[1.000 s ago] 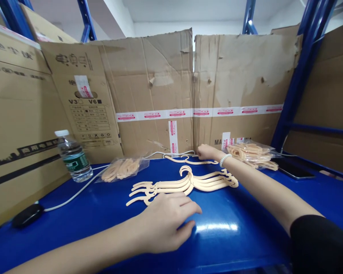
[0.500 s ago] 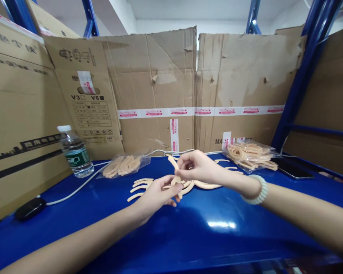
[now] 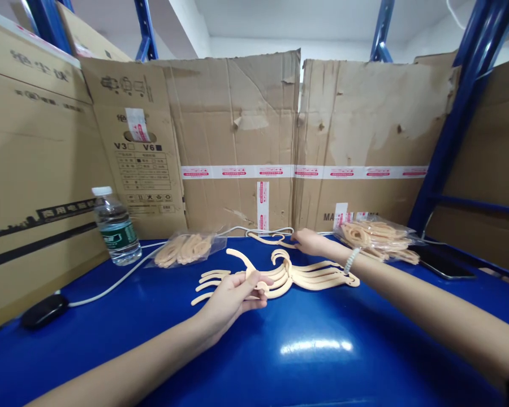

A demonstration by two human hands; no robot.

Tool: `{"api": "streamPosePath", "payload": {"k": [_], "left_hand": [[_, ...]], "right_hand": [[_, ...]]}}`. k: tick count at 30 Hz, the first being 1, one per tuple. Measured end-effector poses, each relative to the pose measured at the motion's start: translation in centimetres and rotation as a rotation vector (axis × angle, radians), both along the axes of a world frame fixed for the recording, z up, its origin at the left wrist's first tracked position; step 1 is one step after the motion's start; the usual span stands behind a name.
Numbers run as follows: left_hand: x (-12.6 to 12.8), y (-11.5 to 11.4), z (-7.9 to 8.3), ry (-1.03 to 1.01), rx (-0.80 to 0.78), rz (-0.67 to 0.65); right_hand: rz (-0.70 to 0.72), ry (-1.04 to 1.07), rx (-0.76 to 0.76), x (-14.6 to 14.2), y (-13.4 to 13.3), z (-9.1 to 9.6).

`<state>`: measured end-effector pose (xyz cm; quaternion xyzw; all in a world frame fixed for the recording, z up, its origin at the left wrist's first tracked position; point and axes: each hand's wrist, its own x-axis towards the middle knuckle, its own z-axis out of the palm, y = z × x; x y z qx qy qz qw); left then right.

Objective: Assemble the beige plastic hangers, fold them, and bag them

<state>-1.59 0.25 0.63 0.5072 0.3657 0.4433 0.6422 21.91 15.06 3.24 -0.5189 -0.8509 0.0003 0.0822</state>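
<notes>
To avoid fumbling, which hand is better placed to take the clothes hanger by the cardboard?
Probably the right hand: it's at one end of that clothes hanger, while the left hand grips a hanger piece.

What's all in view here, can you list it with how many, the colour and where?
Hanger piece: one, cream, in the left hand
Row of hangers: several overlapping, cream, mid-table
Back hanger: one, cream, at the table's rear
Plastic bags of cream pieces: two, clear, rear left and right
Bottle: one, clear with green label, left
Black device: one, far left
Cable: white, left and along the rear; count unclear
Phone: one, dark, right
Table: one, blue, beneath everything
Cardboard: several panels, brown, behind and both sides
Tape: several strips, white and red, on cardboard
Rack posts: several, blue, both sides
Bracelet: one, pale, right wrist
Left hand: one, gripping the hanger piece
Right hand: one, at the back hanger
</notes>
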Motion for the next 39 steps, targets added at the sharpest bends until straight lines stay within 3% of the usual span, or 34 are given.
{"api": "streamPosePath", "payload": {"k": [4,8,18,26,30,34,39], "left_hand": [[-0.1,0.1,-0.3,-0.043,0.034,0.014],[-0.5,0.6,-0.2,-0.116,0.038,0.063],[-2.6,2.4,2.1,-0.254,0.085,0.216],[-3.6,3.7,2.5,-0.266,0.108,0.347],[-4.0,3.7,2.5,-0.245,0.104,0.289],[-4.9,3.0,2.1,-0.204,0.079,0.209],[-5.9,1.9,0.6,-0.222,0.042,0.073]], "right_hand": [[-0.02,-0.027,0.01,0.8,2.1,-1.6],[0.034,-0.001,-0.008,0.9,2.1,-1.2],[0.075,0.116,0.042,2.1,-1.7,2.8],[0.122,0.467,0.079,3.9,-5.2,2.0],[0.232,0.591,0.073,4.5,-7.4,1.8],[0.327,0.5,0.074,4.5,-9.6,1.5],[0.359,0.492,0.102,4.3,-11.4,-0.1]]}}
